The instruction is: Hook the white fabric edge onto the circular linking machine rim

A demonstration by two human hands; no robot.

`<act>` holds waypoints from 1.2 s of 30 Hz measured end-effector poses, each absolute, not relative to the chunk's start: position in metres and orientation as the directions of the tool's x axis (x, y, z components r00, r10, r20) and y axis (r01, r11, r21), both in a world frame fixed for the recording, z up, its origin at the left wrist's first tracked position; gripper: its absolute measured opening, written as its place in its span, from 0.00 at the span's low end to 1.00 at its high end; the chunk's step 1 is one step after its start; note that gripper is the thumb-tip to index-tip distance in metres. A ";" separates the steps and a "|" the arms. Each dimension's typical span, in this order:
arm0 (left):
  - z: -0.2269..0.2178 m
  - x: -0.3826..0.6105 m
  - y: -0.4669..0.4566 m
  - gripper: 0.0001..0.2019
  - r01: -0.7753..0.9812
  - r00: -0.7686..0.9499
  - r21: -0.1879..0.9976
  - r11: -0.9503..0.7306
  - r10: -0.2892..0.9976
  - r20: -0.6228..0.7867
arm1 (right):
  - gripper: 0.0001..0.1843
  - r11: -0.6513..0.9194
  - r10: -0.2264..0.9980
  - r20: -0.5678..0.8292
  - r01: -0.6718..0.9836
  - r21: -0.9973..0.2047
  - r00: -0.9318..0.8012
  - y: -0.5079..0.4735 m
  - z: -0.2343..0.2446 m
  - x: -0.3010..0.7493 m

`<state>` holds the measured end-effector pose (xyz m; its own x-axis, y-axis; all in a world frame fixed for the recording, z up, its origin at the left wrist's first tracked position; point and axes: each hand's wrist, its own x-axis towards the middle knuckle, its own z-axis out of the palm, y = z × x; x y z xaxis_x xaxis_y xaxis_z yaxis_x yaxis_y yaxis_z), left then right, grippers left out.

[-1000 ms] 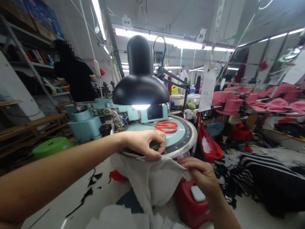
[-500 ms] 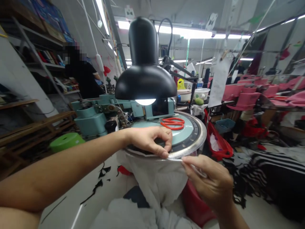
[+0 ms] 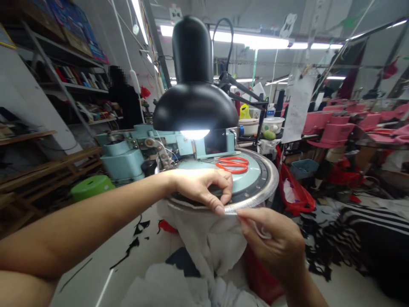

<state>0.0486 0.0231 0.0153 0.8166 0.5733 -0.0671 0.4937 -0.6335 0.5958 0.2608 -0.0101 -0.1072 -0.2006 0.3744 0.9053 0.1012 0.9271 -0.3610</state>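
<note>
White knit fabric (image 3: 204, 243) is pinched at its top edge against the rim of a round pale-teal linking-machine dial (image 3: 252, 181) in a narrow grip by the left hand (image 3: 203, 189); the edge is held taut to the right in a narrow pinch by the right hand (image 3: 271, 245), seemingly to seat it along the rim; red-handled scissors (image 3: 232, 164) are left on the dial's far side
</note>
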 end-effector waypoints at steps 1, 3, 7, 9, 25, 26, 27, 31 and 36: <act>0.016 0.050 0.023 0.07 0.491 0.820 0.592 -0.639 0.568 -0.067 | 0.09 0.919 0.391 0.903 0.130 -0.372 -0.177 -0.010 -0.107 0.260; 0.015 0.052 0.021 0.05 0.488 0.823 0.575 -0.656 0.566 -0.053 | 0.07 0.906 0.410 0.898 0.184 -0.381 -0.157 -0.010 -0.107 0.258; 0.011 0.059 0.019 0.05 0.501 0.797 0.544 -0.673 0.603 0.011 | 0.04 0.877 0.447 0.888 0.246 -0.412 -0.108 -0.009 -0.111 0.262; 0.009 0.062 0.019 0.04 0.508 0.786 0.545 -0.667 0.618 0.025 | 0.03 0.861 0.473 0.876 0.262 -0.436 -0.095 -0.010 -0.113 0.265; 0.008 0.084 0.029 0.06 0.566 0.741 0.521 -0.639 0.671 0.018 | 0.17 0.275 0.924 0.350 -0.367 -0.889 -0.156 0.044 -0.191 0.241; 0.009 0.084 0.030 0.05 0.558 0.754 0.516 -0.650 0.657 0.012 | 0.22 0.239 0.909 0.351 -0.413 -0.879 -0.222 0.047 -0.205 0.232; 0.010 0.084 0.031 0.05 0.558 0.759 0.513 -0.653 0.651 0.002 | 0.27 0.210 0.890 0.361 -0.453 -0.866 -0.278 0.049 -0.217 0.224; 0.012 0.087 0.030 0.09 0.586 0.731 0.506 -0.633 0.682 0.007 | 0.32 0.177 0.793 0.443 -0.539 -0.824 -0.418 0.057 -0.231 0.236; 0.011 0.090 0.030 0.09 0.620 0.702 0.500 -0.605 0.712 -0.009 | 0.14 0.465 0.640 0.680 -0.525 -0.713 -0.358 0.062 -0.176 0.299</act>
